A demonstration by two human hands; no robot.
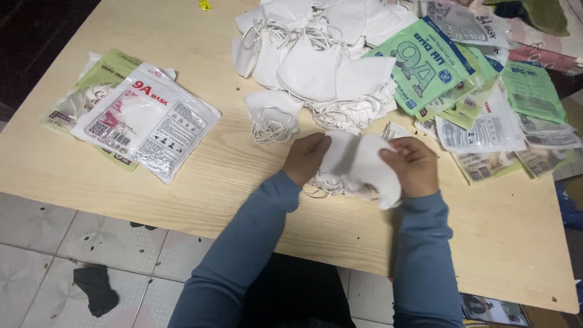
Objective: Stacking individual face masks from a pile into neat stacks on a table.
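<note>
My left hand and my right hand both grip a small stack of folded white face masks just above the pale wooden table, near its front edge. The mask ear loops hang down beneath the stack. Blue sleeves cover both forearms. A single white mask with coiled loops lies just beyond my left hand. A big loose pile of white masks sits farther back.
Sealed mask packets lie stacked at the table's left. Several empty green and white packets spread over the right side. A dark cloth lies on the tiled floor at lower left.
</note>
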